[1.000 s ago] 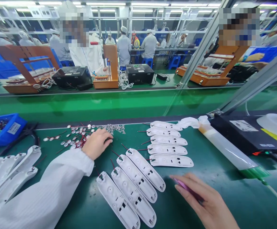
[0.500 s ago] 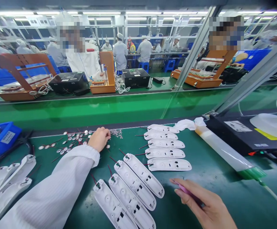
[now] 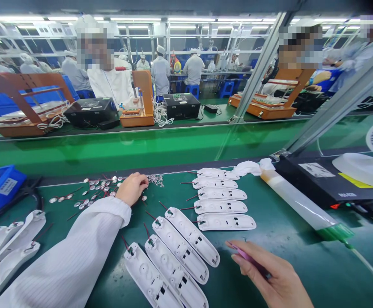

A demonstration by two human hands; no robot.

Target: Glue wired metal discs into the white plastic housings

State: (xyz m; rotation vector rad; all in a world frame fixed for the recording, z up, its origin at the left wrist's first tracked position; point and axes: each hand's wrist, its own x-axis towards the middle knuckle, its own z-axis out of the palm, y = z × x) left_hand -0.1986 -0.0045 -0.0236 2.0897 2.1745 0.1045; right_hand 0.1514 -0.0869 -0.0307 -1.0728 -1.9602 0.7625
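There was the left hand [image 3: 132,189], reaching to the far part of the tabletop [image 3: 231,293], fingers curled close together right beside a scatter of small shiny parts [image 3: 156,180]; whether they pinched one, you couldn't tell, with the tips turned down. Round discs [image 3: 104,185] lay loose to its left, and a single disc [image 3: 144,198] sat just under the fingertips. Over on the other side, the right hand [image 3: 266,269] held a slim pink tool [image 3: 247,257], thumb and fingers closed around it, its tip pointing in towards the middle. And between the hands, four slanted white shells [image 3: 191,237] lay side by side, open face up, red wires [image 3: 146,231] poking from their far ends. Beyond them, five more white shells [image 3: 222,207] ran in a neat column, lying crosswise. Further out now: on the right a clear tube [image 3: 297,201] with a green end leaned against a black box [image 3: 311,179]; on the left sat more shells [image 3: 13,252], bunched together, with a blue bin [image 3: 4,188] full of small pieces behind. Across the green strip [image 3: 173,147], people in white worked near wooden stands [image 3: 144,107].
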